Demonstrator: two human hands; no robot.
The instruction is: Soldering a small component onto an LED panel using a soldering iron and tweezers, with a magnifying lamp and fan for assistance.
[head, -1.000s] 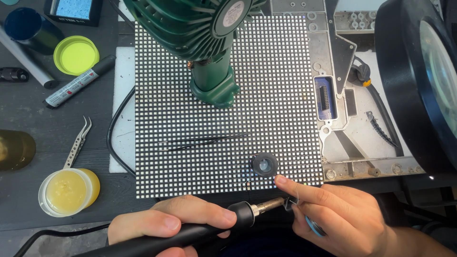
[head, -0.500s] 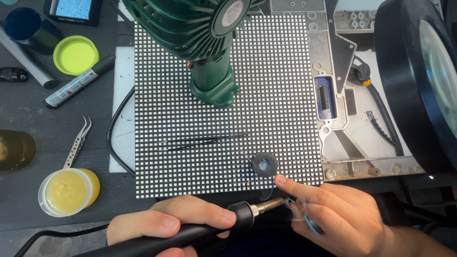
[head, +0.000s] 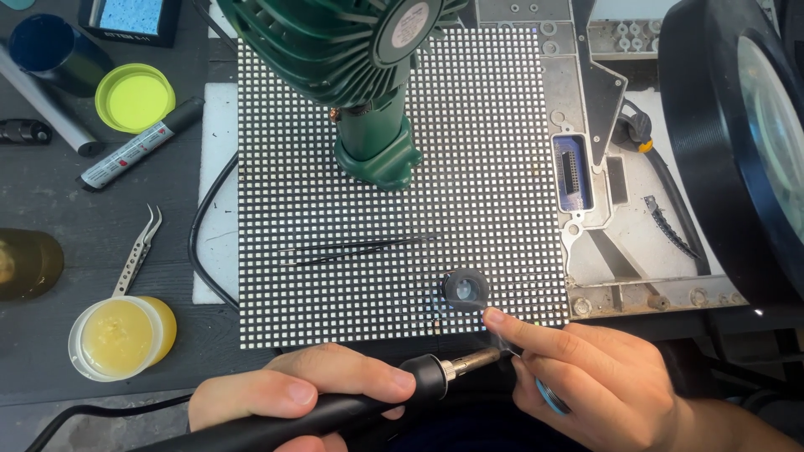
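The left hand (head: 293, 393) is wrapped around the black handle of a soldering iron (head: 352, 402), fingers curled over the grip well back from the metal tip, which points right toward the other hand. The right hand (head: 595, 385) is pinched shut on something thin, probably solder wire, with its forefinger reaching to the lower edge of the LED panel (head: 394, 192), just beside the iron's tip. The iron looks light and rigid; its tip is likely hot, so the insulated handle is the only safe place to hold. The panel is stiff but its small diodes look fragile, so it is best lifted by its edges. A small round black loupe (head: 466, 290) sits on the panel near the fingertip. Black tweezers (head: 360, 249) lie across the panel's middle, and a green fan (head: 360, 75) stands on it farther up. On the worktop (head: 50, 192) to the left are a flux jar (head: 117, 336) and silver tweezers (head: 141, 249).
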